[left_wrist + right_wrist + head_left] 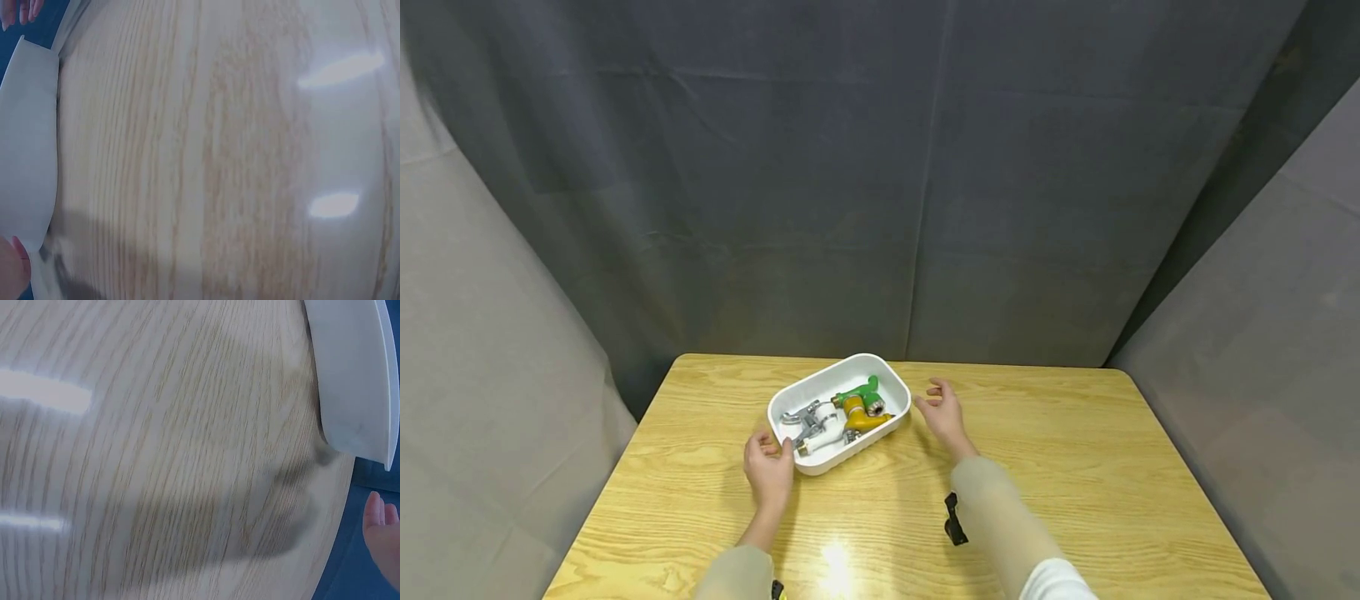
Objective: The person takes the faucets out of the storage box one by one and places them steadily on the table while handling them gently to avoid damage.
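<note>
A white plastic tray [808, 387] with rounded corners sits at an angle on the table. Inside lie several tap-like fittings: a green one [857, 390], an orange-yellow one [867, 421], a white one [826, 437] and a silver one [805, 419]. At the tray's near left corner is my left hand [769, 475], its thumb right at the rim and its fingers loosely bent outside it. My right hand [946, 419] hovers just off the tray's right end with relaxed fingers, holding nothing. In the right wrist view a gap shows between the fingertips [373, 503] and the tray.
The wooden table [1075, 467] reaches out on both sides of the tray. Behind its far edge hangs a dark grey curtain [880, 208], with lighter grey cloth at the left [490, 350] and right [1247, 333]. A black strap [954, 521] is on the right forearm.
</note>
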A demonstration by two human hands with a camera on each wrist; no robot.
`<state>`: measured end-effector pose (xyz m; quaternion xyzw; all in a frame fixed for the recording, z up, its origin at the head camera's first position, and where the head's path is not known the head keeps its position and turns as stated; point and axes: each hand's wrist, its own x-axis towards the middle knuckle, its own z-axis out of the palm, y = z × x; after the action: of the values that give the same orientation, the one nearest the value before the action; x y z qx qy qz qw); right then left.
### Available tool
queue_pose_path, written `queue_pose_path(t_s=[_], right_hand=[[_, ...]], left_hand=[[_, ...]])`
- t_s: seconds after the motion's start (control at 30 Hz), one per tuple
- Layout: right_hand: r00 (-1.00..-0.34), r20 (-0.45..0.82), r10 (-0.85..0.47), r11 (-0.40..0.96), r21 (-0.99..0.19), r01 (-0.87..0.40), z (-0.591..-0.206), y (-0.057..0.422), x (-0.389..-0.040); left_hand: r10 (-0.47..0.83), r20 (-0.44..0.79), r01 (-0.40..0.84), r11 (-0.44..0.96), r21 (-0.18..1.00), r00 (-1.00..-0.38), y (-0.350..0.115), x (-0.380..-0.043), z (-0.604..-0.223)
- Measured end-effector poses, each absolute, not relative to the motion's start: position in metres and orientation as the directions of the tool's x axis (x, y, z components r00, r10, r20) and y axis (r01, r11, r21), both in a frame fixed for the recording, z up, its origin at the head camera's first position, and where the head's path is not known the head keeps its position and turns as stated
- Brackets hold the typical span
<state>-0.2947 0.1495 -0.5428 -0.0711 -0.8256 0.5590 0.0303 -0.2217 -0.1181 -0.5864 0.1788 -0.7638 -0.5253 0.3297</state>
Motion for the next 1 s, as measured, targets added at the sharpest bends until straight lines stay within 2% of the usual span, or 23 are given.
queue_pose_path(t_s=[0.43, 0.53, 0.57, 0.67, 0.77, 0.8, 1.0], right_hand=[[-0.985, -0.058, 0.159, 0.318, -0.942, 0.107, -0.543, 0.133, -0.298], [-0.985, -0.052, 0.165, 0.290, -0.952, 0.099, -0.559, 0.134, -0.310], [-0.989, -0.002, 0.147, 0.266, -0.963, 0.042, -0.578, 0.138, -0.320], [-0.989, -0.009, 0.146, 0.266, -0.963, 0.048, -0.596, 0.140, -0.331], [-0.986, -0.049, 0.161, 0.276, -0.957, 0.092, -0.591, 0.137, -0.329], [-0.978, -0.101, 0.183, 0.298, -0.942, 0.153, -0.574, 0.133, -0.320], [-0.981, -0.104, 0.164, 0.323, -0.934, 0.153, -0.551, 0.126, -0.302]], left_hand=[[-0.672, 0.149, 0.008, 0.209, 0.978, -0.725, -0.112, -0.224, -0.586], [-0.670, 0.117, -0.010, 0.183, 0.983, -0.733, -0.113, -0.225, -0.585], [-0.668, 0.108, -0.015, 0.176, 0.984, -0.736, -0.112, -0.225, -0.586], [-0.662, 0.079, -0.029, 0.151, 0.988, -0.745, -0.113, -0.224, -0.587], [-0.648, 0.059, -0.031, 0.128, 0.991, -0.759, -0.114, -0.223, -0.588], [-0.645, 0.055, -0.030, 0.120, 0.992, -0.763, -0.114, -0.223, -0.588], [-0.621, 0.039, -0.020, 0.088, 0.996, -0.783, -0.115, -0.222, -0.589]])
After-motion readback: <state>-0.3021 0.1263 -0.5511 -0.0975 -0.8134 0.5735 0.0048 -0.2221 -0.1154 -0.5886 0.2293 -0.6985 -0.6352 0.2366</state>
